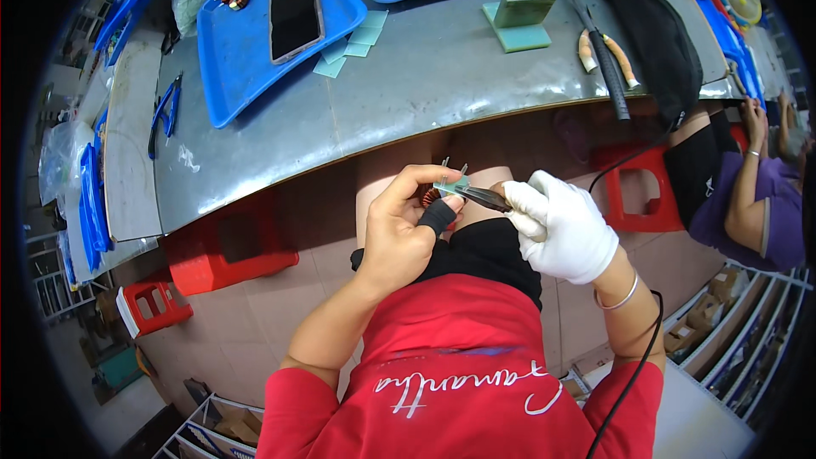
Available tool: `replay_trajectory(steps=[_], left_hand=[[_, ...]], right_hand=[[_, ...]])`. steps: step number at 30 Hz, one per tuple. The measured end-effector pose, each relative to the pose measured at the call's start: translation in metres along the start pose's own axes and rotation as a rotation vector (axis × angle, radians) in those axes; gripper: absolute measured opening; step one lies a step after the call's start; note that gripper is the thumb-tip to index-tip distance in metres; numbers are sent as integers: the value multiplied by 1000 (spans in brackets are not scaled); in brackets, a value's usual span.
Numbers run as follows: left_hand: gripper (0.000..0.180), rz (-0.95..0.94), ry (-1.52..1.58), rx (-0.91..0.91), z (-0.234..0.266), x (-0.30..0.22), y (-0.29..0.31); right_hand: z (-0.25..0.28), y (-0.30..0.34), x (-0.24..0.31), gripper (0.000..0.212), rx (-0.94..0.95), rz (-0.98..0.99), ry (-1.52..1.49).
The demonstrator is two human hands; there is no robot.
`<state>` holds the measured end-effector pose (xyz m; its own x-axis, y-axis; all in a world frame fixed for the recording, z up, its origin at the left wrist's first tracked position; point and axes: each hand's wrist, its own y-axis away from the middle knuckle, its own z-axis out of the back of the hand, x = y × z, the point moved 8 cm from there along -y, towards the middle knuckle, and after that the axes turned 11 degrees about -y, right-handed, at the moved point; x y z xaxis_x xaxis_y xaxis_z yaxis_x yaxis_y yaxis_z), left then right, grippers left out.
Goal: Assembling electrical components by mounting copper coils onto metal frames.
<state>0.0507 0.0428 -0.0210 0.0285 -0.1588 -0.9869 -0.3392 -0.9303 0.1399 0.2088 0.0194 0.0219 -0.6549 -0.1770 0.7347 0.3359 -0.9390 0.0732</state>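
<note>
Copper-wound coil with a green plate is located above your lap, off the surface. Your left hand has its fingers closed on it; a black wrap covers the thumb. Your right hand, white-gloved, grips pliers, tips at the plate; contact there cannot be confirmed.

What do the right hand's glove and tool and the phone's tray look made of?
Glove: probably fabric, matte white with soft folds. Tool: likely metal, dark with a slight glint. Tray: seemingly moulded plastic, slightly glossy, evenly blue with a raised rim.
</note>
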Motion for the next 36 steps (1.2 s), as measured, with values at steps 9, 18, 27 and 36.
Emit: replay_trajectory(steps=[9,18,27,36], left_hand=[[27,-51,-9,-33,-3,8,-2],[38,-85,-131,-43,-5,16,0],[30,-249,-335,-7,-4,-12,-3],[33,-102,-157,29,-9,-9,-4]], right_hand=[[2,-1,5,42,-95,100,173],[2,1,-2,36,-230,33,-73],[1,6,3,45,-110,84,142],[4,1,3,40,-25,56,159]])
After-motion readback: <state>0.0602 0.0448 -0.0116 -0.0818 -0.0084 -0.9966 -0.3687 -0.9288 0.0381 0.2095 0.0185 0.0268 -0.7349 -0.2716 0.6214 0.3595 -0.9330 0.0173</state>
